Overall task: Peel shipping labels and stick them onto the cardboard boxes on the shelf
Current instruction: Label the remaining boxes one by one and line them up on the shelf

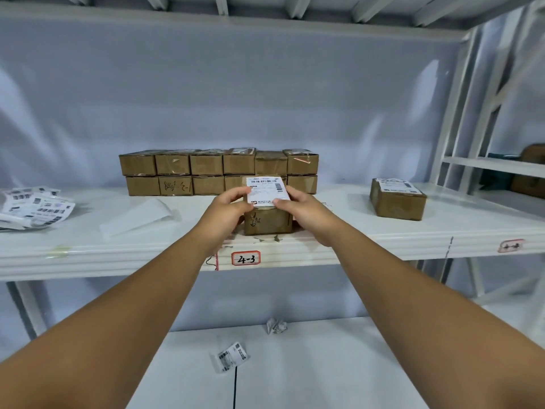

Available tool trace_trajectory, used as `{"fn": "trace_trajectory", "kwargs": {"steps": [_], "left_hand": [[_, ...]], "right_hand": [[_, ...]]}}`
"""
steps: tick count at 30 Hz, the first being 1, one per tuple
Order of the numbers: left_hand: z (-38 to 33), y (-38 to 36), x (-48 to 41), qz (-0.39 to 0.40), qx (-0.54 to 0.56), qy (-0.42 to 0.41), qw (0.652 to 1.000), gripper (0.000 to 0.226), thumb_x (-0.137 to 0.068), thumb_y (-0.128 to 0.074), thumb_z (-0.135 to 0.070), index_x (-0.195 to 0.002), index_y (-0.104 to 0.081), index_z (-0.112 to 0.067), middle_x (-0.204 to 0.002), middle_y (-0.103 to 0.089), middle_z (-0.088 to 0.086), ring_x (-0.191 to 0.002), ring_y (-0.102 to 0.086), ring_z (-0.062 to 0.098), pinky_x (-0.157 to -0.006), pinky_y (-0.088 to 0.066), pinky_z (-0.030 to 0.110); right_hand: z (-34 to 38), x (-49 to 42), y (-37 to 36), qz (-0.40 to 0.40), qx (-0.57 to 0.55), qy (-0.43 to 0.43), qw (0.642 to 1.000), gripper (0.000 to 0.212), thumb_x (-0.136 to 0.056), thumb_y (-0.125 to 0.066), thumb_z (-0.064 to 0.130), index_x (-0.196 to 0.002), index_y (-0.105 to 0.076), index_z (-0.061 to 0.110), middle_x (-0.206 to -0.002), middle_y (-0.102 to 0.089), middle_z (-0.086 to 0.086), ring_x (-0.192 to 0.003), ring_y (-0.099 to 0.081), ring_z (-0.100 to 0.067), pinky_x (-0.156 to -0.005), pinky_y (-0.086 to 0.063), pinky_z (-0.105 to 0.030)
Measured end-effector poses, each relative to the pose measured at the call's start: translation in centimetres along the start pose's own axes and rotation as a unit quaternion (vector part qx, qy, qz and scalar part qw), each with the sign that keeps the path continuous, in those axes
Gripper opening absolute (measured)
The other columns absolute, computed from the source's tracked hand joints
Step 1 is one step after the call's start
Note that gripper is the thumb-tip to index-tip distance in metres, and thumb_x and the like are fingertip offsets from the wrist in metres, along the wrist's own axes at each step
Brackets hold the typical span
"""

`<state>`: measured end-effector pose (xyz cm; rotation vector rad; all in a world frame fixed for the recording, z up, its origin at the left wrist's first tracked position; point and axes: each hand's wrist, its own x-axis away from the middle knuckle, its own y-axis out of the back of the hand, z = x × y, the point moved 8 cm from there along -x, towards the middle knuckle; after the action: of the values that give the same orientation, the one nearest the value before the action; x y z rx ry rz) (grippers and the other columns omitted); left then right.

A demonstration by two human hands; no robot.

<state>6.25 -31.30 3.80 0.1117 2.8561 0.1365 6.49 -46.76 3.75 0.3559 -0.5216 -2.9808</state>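
A small cardboard box (267, 221) stands at the front edge of the white shelf (354, 231). Over its top is a white shipping label (267, 188). My left hand (228, 206) pinches the label's left edge. My right hand (303, 208) pinches its lower right corner. Whether the label lies stuck on the box top I cannot tell. Behind stands a two-layer row of several unlabelled boxes (218, 171).
A labelled box (396, 197) sits to the right on the shelf. A pile of label sheets (32, 206) lies at far left, a blank backing sheet (138, 216) beside it. Crumpled paper (275, 326) and a discarded label (231, 355) lie on the lower surface.
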Motion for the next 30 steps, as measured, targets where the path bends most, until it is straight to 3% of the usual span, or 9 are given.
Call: {"fn": "trace_trajectory", "kwargs": {"steps": [5,8,13,16,18,21,23,27,30], "left_hand": [[-2.1,-5.6,-0.6,0.063,-0.003,-0.056,0.996,0.054,-0.087,-0.057,0.003,-0.135,-0.047,-0.019,-0.130,-0.054,-0.005,-0.116,-0.053,0.014,-0.089,-0.045,0.021],[-2.6,-9.5,-1.4,0.085,-0.065,-0.076,0.991,0.058,-0.085,-0.062,0.003,-0.135,-0.045,-0.021,-0.123,-0.051,-0.008,-0.107,-0.053,0.009,-0.073,-0.045,0.005],[-1.7,-14.3,-3.5,0.084,-0.142,-0.099,0.981,0.035,-0.088,-0.063,-0.009,-0.120,-0.059,-0.024,-0.126,-0.056,0.000,-0.106,-0.055,0.015,-0.086,-0.042,0.021],[-1.2,-16.6,-4.4,0.082,-0.182,-0.116,0.973,0.032,-0.090,-0.062,-0.017,-0.121,-0.060,-0.026,-0.121,-0.056,-0.007,-0.114,-0.050,0.013,-0.091,-0.037,0.020],[-1.3,-17.7,-4.7,0.076,-0.207,-0.120,0.968,0.034,-0.092,-0.060,-0.019,-0.125,-0.057,-0.026,-0.115,-0.054,-0.009,-0.110,-0.050,0.012,-0.088,-0.035,0.018],[-1.6,-18.9,-5.9,0.044,-0.241,-0.123,0.962,0.033,-0.093,-0.058,-0.018,-0.126,-0.057,-0.022,-0.117,-0.060,0.000,-0.109,-0.055,0.019,-0.080,-0.035,0.015],[-1.9,-19.5,-6.5,0.028,-0.276,-0.135,0.951,0.033,-0.094,-0.055,-0.016,-0.126,-0.056,-0.019,-0.122,-0.060,0.004,-0.110,-0.055,0.020,-0.076,-0.033,0.013],[-1.4,-20.8,-6.9,0.032,-0.308,-0.148,0.939,0.041,-0.095,-0.050,-0.016,-0.136,-0.047,-0.021,-0.127,-0.058,0.010,-0.114,-0.053,0.024,-0.084,-0.035,0.017],[-0.8,-21.0,-6.7,0.054,-0.306,-0.137,0.941,0.051,-0.095,-0.050,-0.017,-0.144,-0.036,-0.026,-0.131,-0.055,0.007,-0.117,-0.050,0.024,-0.092,-0.036,0.020]], "right_hand": [[-0.5,1.3,5.8,-0.132,0.048,0.039,0.989,0.046,-0.092,-0.061,0.020,-0.137,-0.050,0.022,-0.138,-0.053,0.003,-0.122,-0.052,-0.016,-0.105,-0.040,-0.029],[-0.7,2.4,9.4,-0.218,0.123,0.081,0.965,0.030,-0.093,-0.059,0.017,-0.122,-0.062,0.018,-0.128,-0.059,-0.002,-0.115,-0.055,-0.018,-0.100,-0.042,-0.030],[-1.1,3.7,13.3,-0.260,0.272,0.124,0.918,0.017,-0.093,-0.056,0.016,-0.100,-0.070,0.009,-0.106,-0.067,-0.008,-0.100,-0.058,-0.022,-0.078,-0.034,-0.019],[-0.8,5.0,16.3,-0.364,0.376,0.178,0.833,0.021,-0.090,-0.055,0.015,-0.099,-0.073,0.010,-0.116,-0.062,-0.012,-0.115,-0.051,-0.030,-0.094,-0.034,-0.028],[-1.2,5.3,18.5,-0.418,0.423,0.140,0.792,0.028,-0.090,-0.051,0.022,-0.108,-0.072,0.018,-0.131,-0.054,-0.011,-0.128,-0.039,-0.034,-0.104,-0.034,-0.039],[-4.3,3.3,21.0,-0.315,0.460,-0.018,0.830,0.035,-0.095,-0.045,0.035,-0.128,-0.057,0.030,-0.146,-0.039,-0.003,-0.138,-0.018,-0.031,-0.111,-0.024,-0.042],[-5.7,2.6,21.7,-0.259,0.444,-0.034,0.857,0.040,-0.093,-0.048,0.037,-0.131,-0.050,0.026,-0.141,-0.044,-0.004,-0.134,-0.021,-0.029,-0.105,-0.033,-0.041],[-6.4,2.8,22.8,-0.281,0.408,-0.022,0.868,0.042,-0.085,-0.061,0.043,-0.118,-0.047,0.021,-0.129,-0.047,-0.004,-0.129,-0.025,-0.026,-0.090,-0.040,-0.038],[-6.5,3.0,23.0,-0.302,0.411,-0.029,0.859,0.042,-0.082,-0.062,0.044,-0.113,-0.046,0.020,-0.128,-0.047,-0.006,-0.133,-0.020,-0.029,-0.094,-0.041,-0.041]]}}
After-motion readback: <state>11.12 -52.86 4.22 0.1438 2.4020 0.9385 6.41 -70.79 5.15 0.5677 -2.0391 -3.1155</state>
